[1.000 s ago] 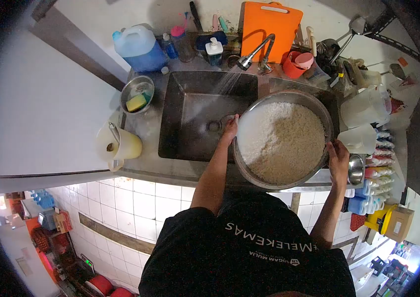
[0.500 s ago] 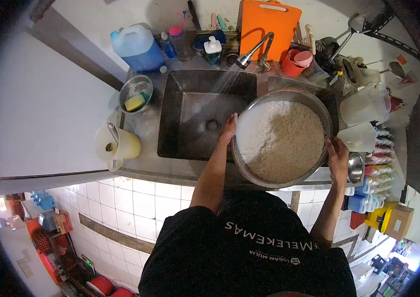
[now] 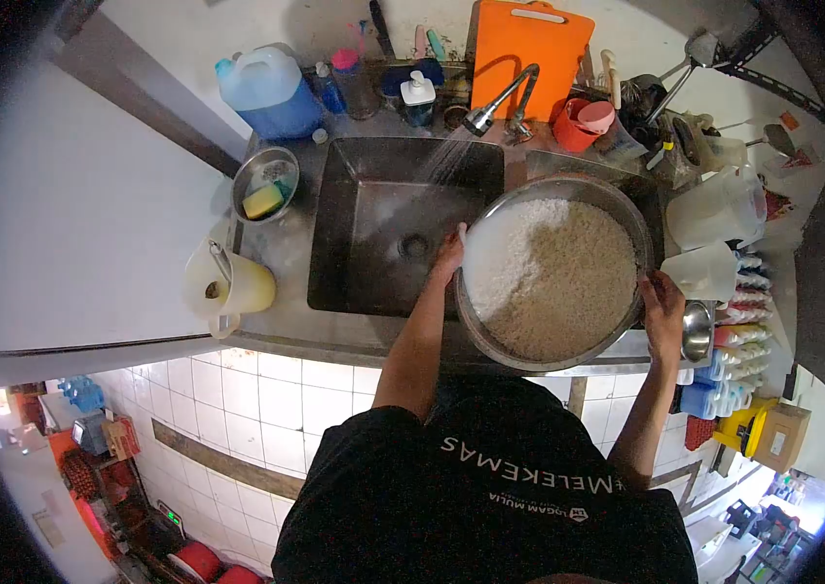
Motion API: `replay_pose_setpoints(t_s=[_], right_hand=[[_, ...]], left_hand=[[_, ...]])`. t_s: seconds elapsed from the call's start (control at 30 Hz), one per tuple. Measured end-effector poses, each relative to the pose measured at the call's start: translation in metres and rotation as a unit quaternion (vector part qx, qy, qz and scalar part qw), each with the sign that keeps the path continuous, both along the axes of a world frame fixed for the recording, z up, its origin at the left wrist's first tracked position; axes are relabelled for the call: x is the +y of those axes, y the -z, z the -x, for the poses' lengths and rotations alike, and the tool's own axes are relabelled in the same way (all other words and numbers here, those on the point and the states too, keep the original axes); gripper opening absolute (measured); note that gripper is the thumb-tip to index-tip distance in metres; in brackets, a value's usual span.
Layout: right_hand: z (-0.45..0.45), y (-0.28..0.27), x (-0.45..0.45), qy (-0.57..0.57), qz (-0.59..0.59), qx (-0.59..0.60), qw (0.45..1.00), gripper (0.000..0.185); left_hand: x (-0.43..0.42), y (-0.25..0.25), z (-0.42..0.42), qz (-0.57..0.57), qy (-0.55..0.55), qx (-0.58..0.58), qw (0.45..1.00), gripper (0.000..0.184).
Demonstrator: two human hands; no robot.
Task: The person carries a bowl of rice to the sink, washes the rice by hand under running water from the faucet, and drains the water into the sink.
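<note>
A large round metal basin (image 3: 464,310) holds white rice (image 3: 568,273), with cloudy whitish water pooled over its left side. My left hand (image 3: 450,250) grips the basin's left rim, thumb at the edge. On the opposite rim, my right hand (image 3: 663,300) has its fingers closed around the edge. The basin is over the right part of the sink counter, slightly tilted toward the left; what supports it underneath is hidden. Left of it lies a dark metal sink (image 3: 364,253). A faucet (image 3: 480,119) sprays water into that sink, apart from the basin.
An orange cutting board (image 3: 529,63) leans behind the faucet. A blue liquid jug (image 3: 266,92) and a soap dispenser (image 3: 418,97) stand along the back. At left are a bowl with a sponge (image 3: 263,202) and a pitcher (image 3: 252,287). Plastic containers (image 3: 714,209) crowd the right.
</note>
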State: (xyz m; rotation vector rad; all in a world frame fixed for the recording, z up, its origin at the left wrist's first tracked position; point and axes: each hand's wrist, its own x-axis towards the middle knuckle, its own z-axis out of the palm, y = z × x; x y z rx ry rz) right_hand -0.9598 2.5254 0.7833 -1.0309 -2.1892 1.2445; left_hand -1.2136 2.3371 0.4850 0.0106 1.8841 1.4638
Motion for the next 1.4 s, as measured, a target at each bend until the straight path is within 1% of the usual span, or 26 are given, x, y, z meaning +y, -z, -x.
replay_pose_setpoints(t_s=[0.07, 0.13, 0.17, 0.23, 0.33, 0.37, 0.43, 0.47, 0.53, 0.6, 0.67, 0.7, 0.73, 0.77, 0.83, 0.87, 0.9, 0.93, 0.97, 1.03, 1.17, 1.23, 1.27, 1.3, 1.33, 1.4], right_hand=[[0.001, 0.001, 0.000, -0.001, -0.002, -0.012, 1.000, 0.031], [0.000, 0.005, 0.001, 0.014, 0.001, 0.006, 1.000, 0.030], [0.000, 0.003, 0.001, 0.014, 0.001, 0.005, 1.000, 0.030], [0.002, -0.003, 0.001, -0.017, 0.017, -0.028, 0.999, 0.036], [0.002, -0.002, 0.000, -0.017, -0.002, -0.019, 1.000, 0.034], [0.002, -0.003, 0.000, -0.017, -0.001, -0.020, 1.000, 0.034], [0.002, -0.005, -0.001, -0.017, 0.030, -0.025, 0.999, 0.027], [0.002, -0.004, -0.001, -0.017, 0.030, -0.025, 0.999, 0.027], [0.002, -0.001, 0.000, -0.011, 0.019, -0.027, 0.999, 0.026], [0.004, -0.005, -0.003, -0.002, 0.008, -0.034, 0.999, 0.027], [0.005, -0.005, -0.004, 0.007, -0.003, -0.040, 0.999, 0.029], [0.004, -0.003, -0.004, 0.010, -0.010, -0.025, 1.000, 0.033], [0.003, 0.000, -0.004, 0.014, -0.017, -0.011, 1.000, 0.037], [0.003, 0.001, -0.003, 0.014, -0.018, -0.010, 1.000, 0.037], [0.002, 0.003, -0.002, 0.030, -0.002, -0.030, 0.999, 0.045], [0.003, 0.002, -0.001, 0.030, -0.002, -0.030, 0.999, 0.045], [0.003, 0.001, -0.001, 0.020, 0.001, -0.037, 0.999, 0.047], [0.004, -0.002, -0.001, 0.010, 0.003, -0.043, 0.999, 0.049], [0.005, -0.004, -0.003, 0.009, 0.003, -0.043, 0.999, 0.049], [0.008, -0.010, -0.008, 0.011, 0.012, -0.035, 0.999, 0.049], [0.006, -0.008, -0.005, -0.001, 0.014, -0.051, 0.999, 0.049], [0.002, 0.004, 0.000, 0.012, -0.031, -0.042, 0.999, 0.048], [0.004, -0.001, -0.002, 0.012, -0.029, -0.042, 0.999, 0.048], [0.007, -0.008, -0.005, 0.009, 0.006, -0.050, 0.999, 0.048], [0.009, -0.014, -0.008, 0.006, 0.042, -0.058, 0.997, 0.048], [0.010, -0.020, -0.011, 0.001, 0.034, -0.062, 0.997, 0.047]], left_hand=[[-0.002, -0.012, -0.003, -0.010, -0.021, 0.018, 1.000, 0.071], [-0.006, -0.023, -0.004, -0.078, 0.008, -0.013, 0.997, 0.067], [-0.006, -0.021, -0.004, -0.078, 0.008, -0.014, 0.997, 0.067], [-0.003, -0.015, -0.002, -0.065, -0.003, 0.021, 0.998, 0.062], [0.002, 0.004, 0.001, -0.045, -0.026, 0.038, 0.998, 0.057], [0.000, -0.009, -0.001, -0.045, -0.026, 0.038, 0.998, 0.057], [-0.003, -0.032, -0.005, -0.055, -0.019, -0.001, 0.998, 0.061], [-0.003, -0.026, -0.003, -0.055, -0.019, -0.001, 0.998, 0.061], [-0.003, -0.005, 0.002, -0.063, 0.020, -0.012, 0.998, 0.061], [0.000, 0.014, 0.005, -0.064, 0.017, 0.002, 0.998, 0.060], [0.003, 0.013, 0.005, -0.065, 0.015, 0.017, 0.998, 0.059], [0.003, 0.013, 0.002, -0.027, -0.010, 0.036, 0.999, 0.058], [0.003, 0.008, 0.000, 0.011, -0.034, 0.056, 0.998, 0.057], [0.002, 0.002, -0.001, 0.011, -0.033, 0.056, 0.998, 0.057], [-0.001, -0.013, -0.003, 0.006, -0.016, 0.016, 1.000, 0.059], [-0.005, -0.032, -0.004, 0.006, -0.016, 0.016, 1.000, 0.059], [-0.009, -0.057, -0.005, -0.011, 0.010, -0.008, 1.000, 0.060], [-0.011, -0.069, -0.006, -0.027, 0.035, -0.032, 0.999, 0.060], [-0.010, -0.065, -0.007, -0.027, 0.035, -0.032, 0.999, 0.060], [-0.008, -0.055, -0.008, -0.027, -0.004, -0.018, 0.999, 0.063], [-0.008, -0.049, -0.005, -0.035, 0.019, -0.037, 0.999, 0.064], [-0.005, -0.038, -0.004, -0.007, -0.012, -0.046, 0.999, 0.065], [-0.004, -0.022, -0.002, -0.005, -0.012, -0.046, 0.999, 0.065], [-0.003, -0.007, 0.000, -0.021, -0.009, -0.034, 0.999, 0.065], [-0.003, -0.007, 0.001, -0.037, -0.007, -0.023, 0.999, 0.065], [-0.005, -0.006, 0.002, -0.051, 0.004, -0.042, 0.998, 0.065]])
